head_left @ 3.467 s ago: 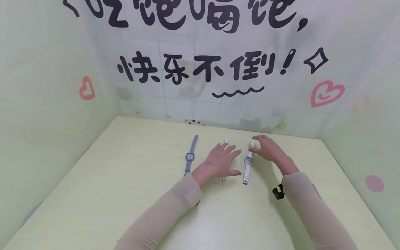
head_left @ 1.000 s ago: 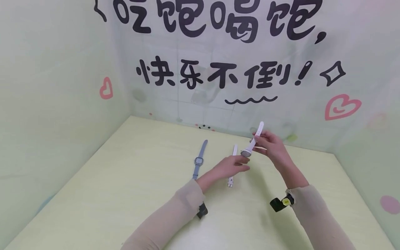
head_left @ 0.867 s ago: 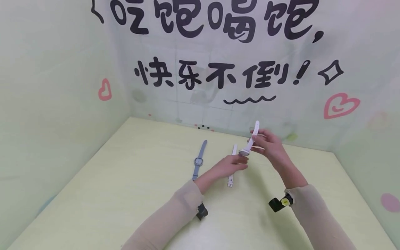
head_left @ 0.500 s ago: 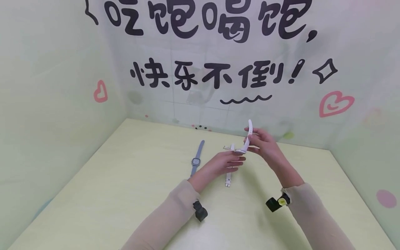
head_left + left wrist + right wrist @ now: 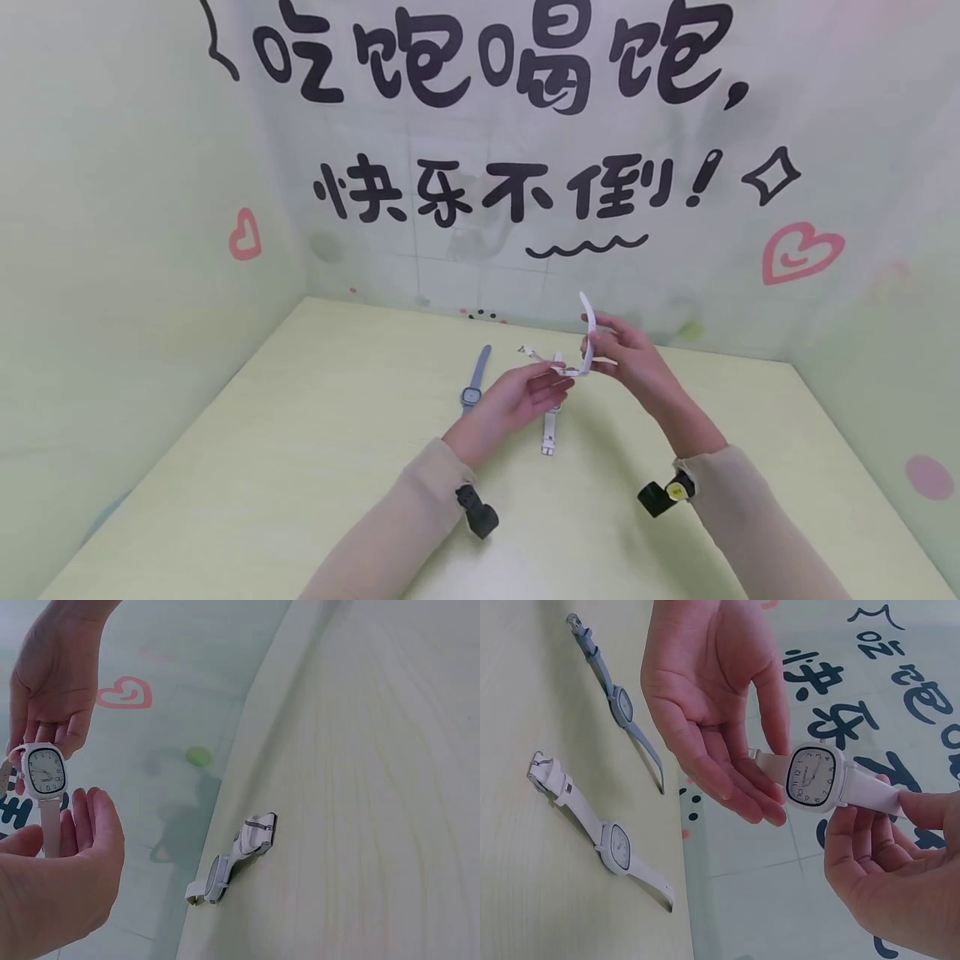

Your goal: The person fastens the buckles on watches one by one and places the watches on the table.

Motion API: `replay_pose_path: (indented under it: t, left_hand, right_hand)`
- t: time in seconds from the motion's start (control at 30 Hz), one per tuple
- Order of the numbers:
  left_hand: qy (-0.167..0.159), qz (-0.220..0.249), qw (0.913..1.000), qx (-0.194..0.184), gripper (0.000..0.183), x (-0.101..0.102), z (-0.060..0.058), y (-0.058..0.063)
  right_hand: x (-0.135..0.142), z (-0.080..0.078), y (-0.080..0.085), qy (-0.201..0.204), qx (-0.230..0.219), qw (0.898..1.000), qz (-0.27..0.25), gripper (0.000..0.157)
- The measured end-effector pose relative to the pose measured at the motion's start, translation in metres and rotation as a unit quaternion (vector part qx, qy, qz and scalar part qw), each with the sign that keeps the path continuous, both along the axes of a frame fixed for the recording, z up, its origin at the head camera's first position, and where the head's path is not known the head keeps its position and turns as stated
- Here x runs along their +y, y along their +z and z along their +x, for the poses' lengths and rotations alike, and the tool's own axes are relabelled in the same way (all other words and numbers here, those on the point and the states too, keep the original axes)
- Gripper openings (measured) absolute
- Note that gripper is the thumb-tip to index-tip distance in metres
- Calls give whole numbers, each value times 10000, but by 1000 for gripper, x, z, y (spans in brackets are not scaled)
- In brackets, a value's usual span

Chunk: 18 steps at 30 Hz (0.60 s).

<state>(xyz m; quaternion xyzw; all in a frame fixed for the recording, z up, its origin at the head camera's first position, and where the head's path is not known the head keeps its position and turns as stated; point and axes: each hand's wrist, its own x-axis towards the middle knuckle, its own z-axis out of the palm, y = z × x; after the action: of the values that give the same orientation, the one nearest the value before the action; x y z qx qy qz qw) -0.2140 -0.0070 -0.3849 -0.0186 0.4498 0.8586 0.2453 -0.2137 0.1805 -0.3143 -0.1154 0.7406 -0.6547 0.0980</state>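
Note:
A white-strapped wristwatch with a squarish, dark-rimmed face hangs in the air between both hands. My left hand holds its buckle-end strap, thumb on one side and fingers on the other. My right hand pinches the longer holed strap, which bends upward in the head view. Below lies a second white wristwatch, flat on the table and partly hidden by my left hand in the head view. To its left rests a blue-grey wristwatch, its lower strap covered by my left wrist.
The pale yellow table meets a light wall sheet printed with dark lettering and pink hearts at the back. Similar sheets close off both sides. A black camera mount sits on the left wrist, another black mount on the right.
The right hand has picked up the white wristwatch from the table. Both hands have since shifted slightly left, and the watch face has tipped, with the left hand now on its buckle strap.

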Motion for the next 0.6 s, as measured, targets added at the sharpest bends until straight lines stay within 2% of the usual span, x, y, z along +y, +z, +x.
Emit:
replay_pose_path:
  t: [0.27,0.43,0.6]
  left_hand:
    - [190,163,9996,89,38,-9,-1,2]
    - [437,298,9984,182,34,-14,-3,0]
    - [707,430,9963,223,28,-17,-5,0]
  right_hand:
    - [-5,-3,-5,-277,113,9991,-315,36]
    - [-5,-3,-7,-329,347,9985,-267,32]
    - [-3,-1,-7,-421,356,9983,-175,33]
